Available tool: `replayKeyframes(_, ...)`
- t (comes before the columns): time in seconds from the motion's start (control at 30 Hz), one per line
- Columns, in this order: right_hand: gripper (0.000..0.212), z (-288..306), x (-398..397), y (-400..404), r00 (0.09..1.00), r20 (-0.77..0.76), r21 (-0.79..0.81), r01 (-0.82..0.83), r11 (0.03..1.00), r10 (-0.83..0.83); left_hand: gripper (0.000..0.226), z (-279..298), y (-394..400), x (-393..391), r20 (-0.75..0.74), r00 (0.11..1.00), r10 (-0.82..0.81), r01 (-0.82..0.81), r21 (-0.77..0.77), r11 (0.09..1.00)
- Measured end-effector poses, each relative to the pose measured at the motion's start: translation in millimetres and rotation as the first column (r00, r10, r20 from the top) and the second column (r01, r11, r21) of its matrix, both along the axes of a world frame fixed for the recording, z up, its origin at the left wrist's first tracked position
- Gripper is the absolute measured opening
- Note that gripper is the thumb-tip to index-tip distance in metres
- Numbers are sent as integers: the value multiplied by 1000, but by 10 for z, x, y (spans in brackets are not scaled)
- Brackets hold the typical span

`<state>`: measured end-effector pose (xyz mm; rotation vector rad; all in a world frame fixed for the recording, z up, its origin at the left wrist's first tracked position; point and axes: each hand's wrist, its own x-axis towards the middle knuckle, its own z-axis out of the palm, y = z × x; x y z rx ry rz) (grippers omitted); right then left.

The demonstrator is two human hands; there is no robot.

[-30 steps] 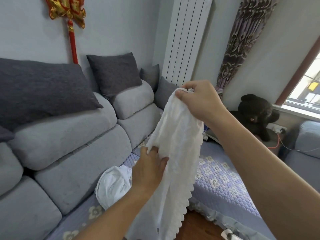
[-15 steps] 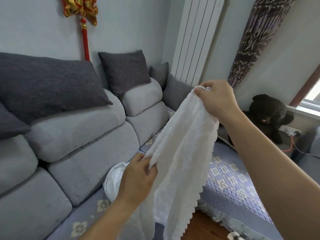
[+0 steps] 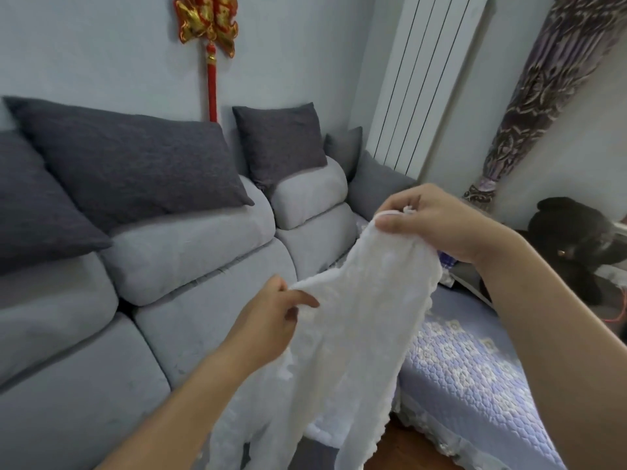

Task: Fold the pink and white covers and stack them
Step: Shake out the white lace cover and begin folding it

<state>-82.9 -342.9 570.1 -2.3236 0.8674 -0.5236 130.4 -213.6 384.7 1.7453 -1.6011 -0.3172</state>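
A grey sofa [image 3: 190, 320] carries dark grey cushions [image 3: 135, 164] along its back.

Two bare forearms, no sleeves; hands: left hand [image 3: 268, 320], right hand [image 3: 441, 225], no rings.

white cover [image 3: 359, 320] lacy textured cloth; sofa [image 3: 190, 239] matt grey fabric

The only sign in view is the red and gold hanging wall ornament [image 3: 207, 23] above the grey fabric sofa [image 3: 190, 252]; its gilded top piece is shaped like a character, but the upper part is cut off by the frame edge and the rest is too blurred to read. No label, brand or number can be made out on anything else.
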Motion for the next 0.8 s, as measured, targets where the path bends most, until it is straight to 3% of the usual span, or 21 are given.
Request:
replayKeyframes(0.07, 11, 0, 73, 33, 1000, -19, -46, 22, 999, -22, 25, 16, 5, -155, 25, 995, -97, 98, -35, 995)
replayKeyframes(0.17, 11, -16, 139, 59, 999, -20, -100, 30, 994, -32, 17, 49, -1, -443, -108, 981, -160, 150, -95, 984)
replayKeyframes(0.3, 12, -65, 190, 126, 999, -35, -119, 5, 993, -9, 31, 79, -123, -660, -331, 944, -5, -37, -120, 992)
replayKeyframes(0.47, 12, -80, 141, 164, 999, -51, -127, -19, 992, 12, 25, 190, -206, -668, -407, 911, 66, -162, -207, 965)
replayKeyframes(0.6, 13, -119, 103, 153, 998, -67, -164, -15, 986, 5, 15, 352, -161, -639, -402, 915, -23, -79, -236, 969)
replayKeyframes(0.7, 11, -145, 63, 123, 999, -36, -211, 31, 977, -40, 14, 446, -10, -625, -450, 877, -169, 72, -224, 972)
replayKeyframes(0.8, 10, -131, 11, 135, 998, 19, -224, 60, 973, -57, 34, 441, 145, -559, -445, 858, -257, 189, -192, 963)
